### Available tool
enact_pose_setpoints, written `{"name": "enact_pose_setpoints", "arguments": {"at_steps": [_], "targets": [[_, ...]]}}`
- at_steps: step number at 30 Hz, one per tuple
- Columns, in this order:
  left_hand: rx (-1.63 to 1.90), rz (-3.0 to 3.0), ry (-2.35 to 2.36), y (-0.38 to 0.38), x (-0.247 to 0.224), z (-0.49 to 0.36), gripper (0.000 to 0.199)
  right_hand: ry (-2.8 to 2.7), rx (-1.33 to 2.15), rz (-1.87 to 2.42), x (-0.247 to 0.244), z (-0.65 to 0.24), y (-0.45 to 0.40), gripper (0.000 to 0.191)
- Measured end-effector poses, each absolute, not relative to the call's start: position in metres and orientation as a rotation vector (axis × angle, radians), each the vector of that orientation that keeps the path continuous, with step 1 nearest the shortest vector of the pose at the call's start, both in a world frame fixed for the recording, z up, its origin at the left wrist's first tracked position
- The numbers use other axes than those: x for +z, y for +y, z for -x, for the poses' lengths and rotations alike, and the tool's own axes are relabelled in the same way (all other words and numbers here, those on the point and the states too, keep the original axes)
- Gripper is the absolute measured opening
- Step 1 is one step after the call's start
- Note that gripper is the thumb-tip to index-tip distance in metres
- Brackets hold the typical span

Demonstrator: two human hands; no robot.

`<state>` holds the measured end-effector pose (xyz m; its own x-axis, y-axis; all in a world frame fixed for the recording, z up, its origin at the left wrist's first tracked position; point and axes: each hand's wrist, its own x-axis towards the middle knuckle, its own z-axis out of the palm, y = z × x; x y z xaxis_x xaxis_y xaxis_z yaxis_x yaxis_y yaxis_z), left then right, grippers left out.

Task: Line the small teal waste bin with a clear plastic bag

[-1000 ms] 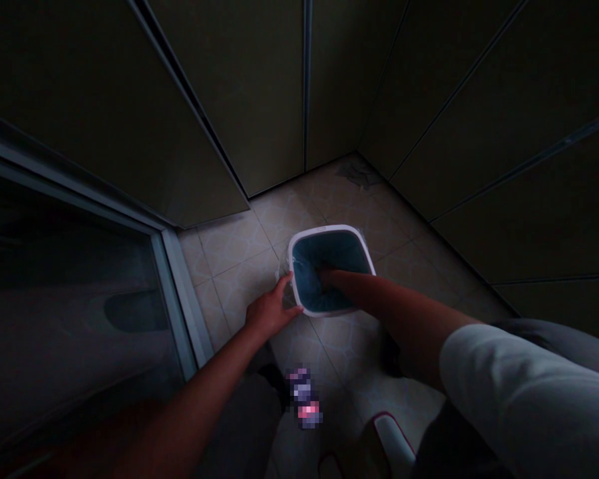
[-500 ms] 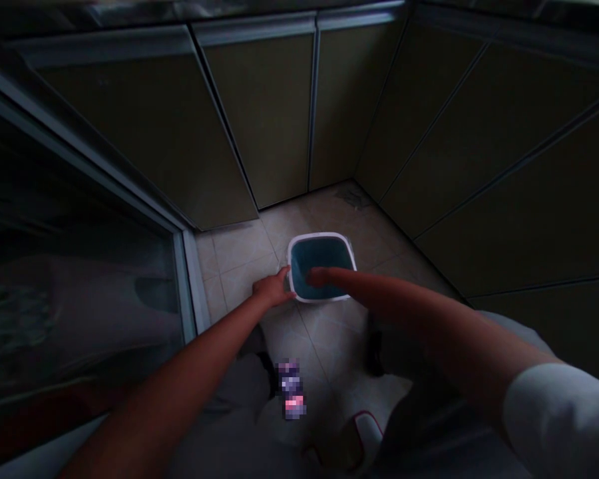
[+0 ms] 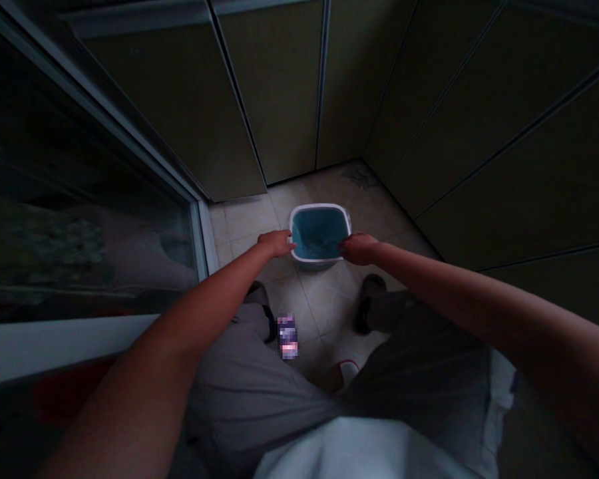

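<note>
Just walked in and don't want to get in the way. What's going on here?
A person holds a white-rimmed bin, blue inside: left hand at its left rim, right hand at its right. It is just beyond their feet; whether it touches the tiled floor is hard to tell.

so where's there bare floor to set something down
Bare tile shows between the bin and back cabinets, and again between bin and feet. It's crowded at the bin's sides, where the left hand and right hand hold it, and by the left foot, with a pixelated item beside it.
</note>
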<state>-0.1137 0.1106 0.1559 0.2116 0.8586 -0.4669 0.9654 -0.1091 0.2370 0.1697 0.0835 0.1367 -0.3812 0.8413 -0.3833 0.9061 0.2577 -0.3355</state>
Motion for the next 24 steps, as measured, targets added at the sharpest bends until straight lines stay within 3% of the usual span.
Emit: {"name": "enact_pose_setpoints", "arguments": {"at_steps": [3, 6, 8, 17, 21, 24], "targets": [[0.198, -2.009, 1.58, 0.108, 0.197, 0.107, 0.034, 2.388, -0.883, -1.53, 0.17, -0.169, 0.061, 0.027], [0.704, -1.842, 1.396, 0.09, 0.229, 0.096, 0.033, 2.509, -1.03, -1.494, 0.195, -0.179, 0.042, 0.032], [0.844, -1.725, 1.317, 0.073, 0.23, 0.087, 0.036, 2.55, -1.03, -1.541, 0.201, -0.187, 0.035, 0.035], [0.505, -1.696, 1.482, 0.052, 0.123, 0.103, 0.032, 2.375, -0.69, -1.676, 0.175, -0.202, 0.046, 0.03], [0.565, -1.648, 1.579, 0.064, 0.117, 0.123, 0.034, 2.396, -0.712, -1.699, 0.179, -0.203, 0.051, 0.03], [0.682, -1.627, 1.643, 0.082, 0.14, 0.124, 0.033, 2.437, -0.737, -1.757, 0.192, -0.203, 0.058, 0.027]]}}
